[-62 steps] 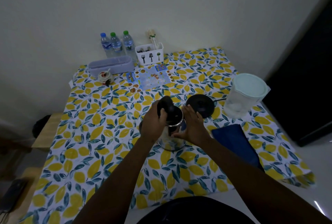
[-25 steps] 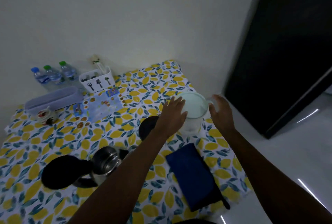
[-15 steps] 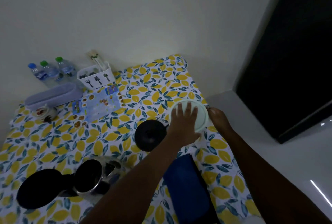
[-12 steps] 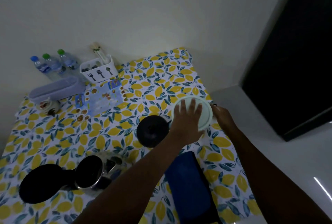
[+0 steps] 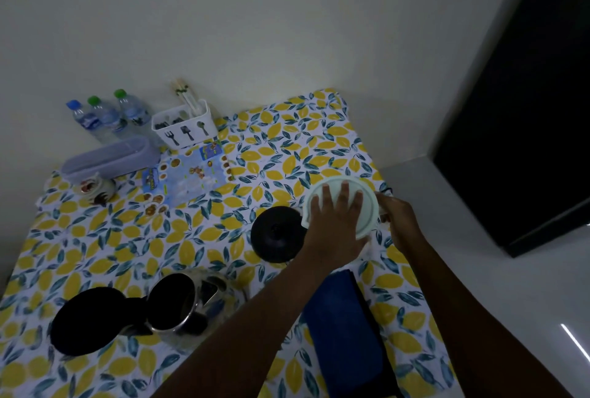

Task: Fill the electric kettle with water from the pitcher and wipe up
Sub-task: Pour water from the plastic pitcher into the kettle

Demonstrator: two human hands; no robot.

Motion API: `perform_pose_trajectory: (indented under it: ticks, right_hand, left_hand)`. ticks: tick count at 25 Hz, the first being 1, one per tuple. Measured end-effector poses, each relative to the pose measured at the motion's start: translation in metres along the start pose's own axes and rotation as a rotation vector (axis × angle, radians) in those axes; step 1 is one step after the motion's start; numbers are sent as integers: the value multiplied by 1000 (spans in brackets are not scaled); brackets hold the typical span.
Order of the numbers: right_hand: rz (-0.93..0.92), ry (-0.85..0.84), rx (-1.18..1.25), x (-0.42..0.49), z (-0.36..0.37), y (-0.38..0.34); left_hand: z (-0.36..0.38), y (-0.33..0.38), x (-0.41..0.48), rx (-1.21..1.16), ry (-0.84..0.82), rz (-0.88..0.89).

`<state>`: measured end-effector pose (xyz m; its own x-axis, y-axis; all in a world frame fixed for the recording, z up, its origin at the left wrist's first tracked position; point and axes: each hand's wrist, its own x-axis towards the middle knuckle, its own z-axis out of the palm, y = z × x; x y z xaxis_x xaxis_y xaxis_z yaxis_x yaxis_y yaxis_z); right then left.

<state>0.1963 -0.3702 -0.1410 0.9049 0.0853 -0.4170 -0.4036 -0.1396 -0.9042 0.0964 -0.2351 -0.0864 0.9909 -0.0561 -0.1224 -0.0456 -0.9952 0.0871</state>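
Kettle base (image 5: 277, 234) beside pitcher (image 5: 367, 206)

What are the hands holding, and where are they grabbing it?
The pitcher. The left hand lies flat on its lid, fingers spread. The right hand is at its right side, probably on the handle, which is hidden.
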Motion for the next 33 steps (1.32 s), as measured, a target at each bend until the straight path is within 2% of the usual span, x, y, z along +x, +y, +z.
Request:
perform_pose_trajectory:
  ticks: [4,7,13,18,25,33]
  right_hand:
    - [14,10,-125,-15,30,-25]
    - [-104,-72,-156,-37,61,-35]
    - [-204,-148,-322,-94,123,-62]
    - [-453,-303,-533,-142,163,-89]
    - [-663,-345,-875,-183,190,-121]
    - [-719,-294,-979,-199,211,-137]
  left_hand:
    - [-14,-18,-36,-25,88,-73]
    - [-24,-39,-74,-32,122,-147]
    - [-44,-77,-148,-142,235,-253]
    - [-41,-96,-192,-301,295,-373]
    - [-42,-93,-214,-482,400,-462]
    - [-47,-99,-223,-544,477,-491]
